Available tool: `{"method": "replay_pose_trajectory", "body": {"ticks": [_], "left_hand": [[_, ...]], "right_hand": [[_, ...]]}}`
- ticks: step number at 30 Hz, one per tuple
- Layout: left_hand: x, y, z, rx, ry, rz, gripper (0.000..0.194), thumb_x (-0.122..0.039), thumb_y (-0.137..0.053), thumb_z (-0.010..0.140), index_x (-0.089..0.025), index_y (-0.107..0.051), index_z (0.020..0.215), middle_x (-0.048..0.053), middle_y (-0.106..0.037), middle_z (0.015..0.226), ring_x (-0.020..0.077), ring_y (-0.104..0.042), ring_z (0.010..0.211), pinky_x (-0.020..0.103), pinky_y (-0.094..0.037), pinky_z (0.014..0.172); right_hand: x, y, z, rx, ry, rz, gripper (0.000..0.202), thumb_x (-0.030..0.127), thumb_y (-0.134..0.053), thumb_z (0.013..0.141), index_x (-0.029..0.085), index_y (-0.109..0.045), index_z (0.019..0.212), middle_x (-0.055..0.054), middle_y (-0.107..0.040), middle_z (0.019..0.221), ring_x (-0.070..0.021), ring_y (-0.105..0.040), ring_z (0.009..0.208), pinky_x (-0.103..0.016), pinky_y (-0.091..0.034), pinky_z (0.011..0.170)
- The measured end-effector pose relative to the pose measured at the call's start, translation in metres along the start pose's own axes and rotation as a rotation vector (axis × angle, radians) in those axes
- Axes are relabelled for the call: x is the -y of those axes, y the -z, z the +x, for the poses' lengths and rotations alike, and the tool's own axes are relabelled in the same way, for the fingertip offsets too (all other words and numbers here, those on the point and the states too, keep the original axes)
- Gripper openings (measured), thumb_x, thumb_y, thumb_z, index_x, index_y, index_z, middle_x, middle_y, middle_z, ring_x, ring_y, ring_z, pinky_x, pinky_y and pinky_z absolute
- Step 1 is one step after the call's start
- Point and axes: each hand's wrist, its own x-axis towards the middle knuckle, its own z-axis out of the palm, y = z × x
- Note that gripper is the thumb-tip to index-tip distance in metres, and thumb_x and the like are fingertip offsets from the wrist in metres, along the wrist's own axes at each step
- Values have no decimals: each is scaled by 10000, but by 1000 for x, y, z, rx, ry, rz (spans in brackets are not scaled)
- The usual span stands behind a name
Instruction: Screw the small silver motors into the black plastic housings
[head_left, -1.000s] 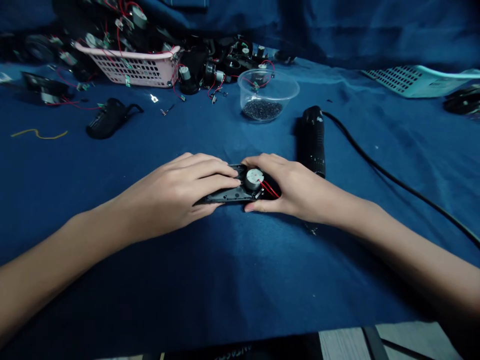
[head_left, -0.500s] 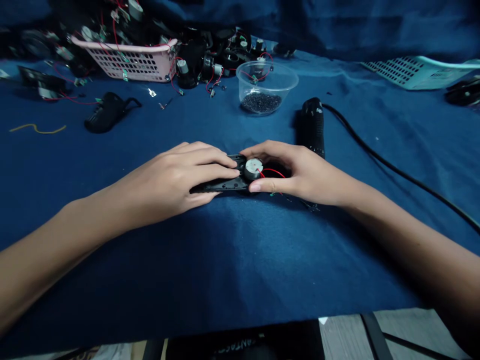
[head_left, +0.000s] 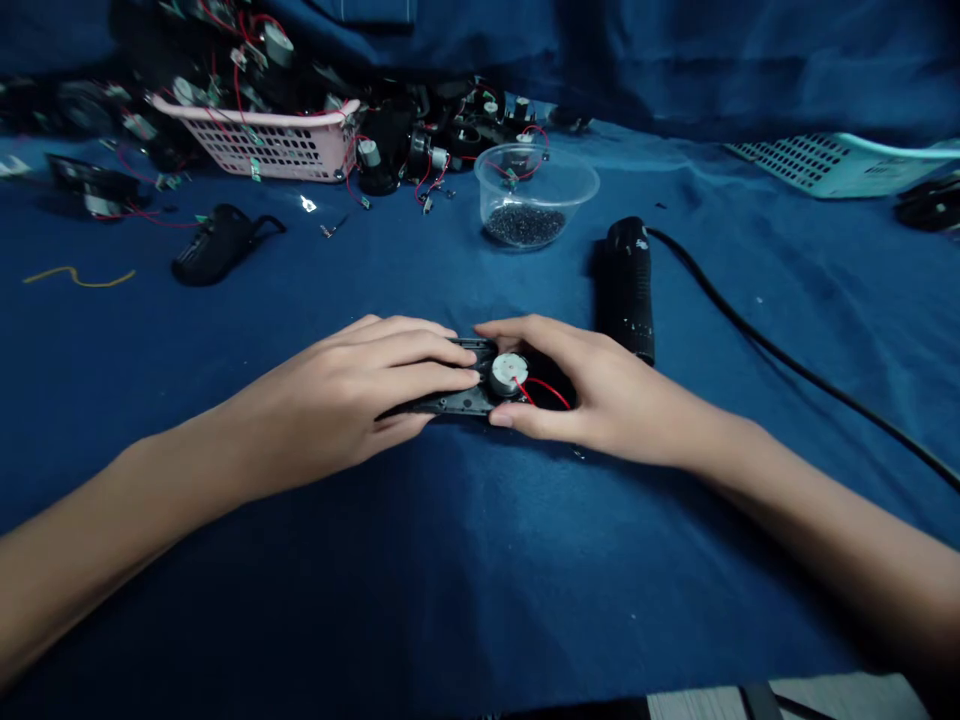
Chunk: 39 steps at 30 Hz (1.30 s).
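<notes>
Black case (head_left: 459, 403): lay inner side up between the two hands, about midway across the bench (head_left: 480, 580), well in from its near edge; whether it rested on the cloth or was slightly lifted could not be told.
Done, by the look of it: the round motor (head_left: 510, 372) sat at the inner side, pale end up, with red wires (head_left: 553, 389) joined to it.
Remaining, as a judgement: no cover lay over the inside, and the wires looped loose beside the right palm; their far ends were hidden, so how firmly the motor was fixed was unclear.
Long axis: ran left to right, roughly parallel to the bench's near edge.
Pointing: motor end toward the bench's right edge, covered end toward the left; which was the front could not be told.
Left hand (head_left: 360, 380): grasped the case, fingers across its top, thumb at the near side.
Right hand (head_left: 600, 390): loosely grasped the motor end, forefinger by the far side, thumb by the near.
</notes>
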Motion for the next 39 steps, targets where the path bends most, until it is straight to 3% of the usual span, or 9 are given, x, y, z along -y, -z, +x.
{"method": "replay_pose_trajectory", "body": {"ticks": [5, 12, 20, 24, 30, 34, 39], "left_hand": [[-8, 1, -1, -25, -9, 25, 329, -264, -568, 956, -244, -590, 1284, 32, -624, 1313, 201, -530, 1270, 351, -459, 1081], [-15, 6, 0, 14, 12, 80, 365, -383, -545, 978, -239, -566, 1313, 32, -612, 1320, 213, -531, 1254, 375, -499, 1026], [-23, 5, 2, 24, -13, 120, 331, -241, -472, 1009, -219, -542, 1332, 10, -620, 1326, 192, -480, 1353, 375, -424, 1159], [-23, 0, 1, -49, -77, 203, 338, -207, -548, 971, -152, -553, 1304, 50, -636, 1295, 192, -518, 1307, 355, -419, 1149], [-19, 0, 0, -65, -85, 110, 302, -164, -573, 954, -175, -582, 1255, 38, -678, 1212, 173, -583, 1216, 339, -431, 1111], [-18, 4, 1, -26, -70, 38, 315, -131, -526, 966, -179, -573, 1274, 45, -674, 1232, 174, -590, 1204, 345, -437, 1089], [-16, 6, 1, 15, -62, 47, 324, -142, -496, 981, -201, -567, 1291, 31, -665, 1261, 164, -591, 1198, 344, -427, 1092]], "right_hand": [[3, -2, -10, -48, 101, -4, 619, 487, -681, 845, 191, -505, 1359, -114, -559, 1311, -235, -573, 1200, -370, -491, 1043], [4, -1, -8, -35, 21, 35, 580, 456, -730, 810, 191, -564, 1298, -93, -585, 1238, -201, -598, 1144, -306, -510, 1002], [7, 2, -6, 3, -10, 37, 562, 473, -695, 836, 187, -551, 1298, -93, -580, 1245, -194, -608, 1122, -298, -532, 952], [7, 1, -7, 3, -20, 63, 563, 448, -710, 831, 209, -538, 1311, -97, -573, 1271, -220, -595, 1160, -339, -526, 981], [6, -1, -7, -21, -53, 115, 566, 470, -720, 814, 214, -563, 1294, -105, -591, 1258, -237, -601, 1158, -388, -524, 992], [4, 2, -8, -30, -104, 237, 581, 458, -768, 769, 221, -601, 1272, -70, -632, 1224, -214, -632, 1129, -359, -524, 1003], [4, 9, -10, -29, -123, 269, 415, 418, -690, 855, 211, -631, 1209, -61, -648, 1215, -191, -644, 1102, -334, -524, 986]]}}
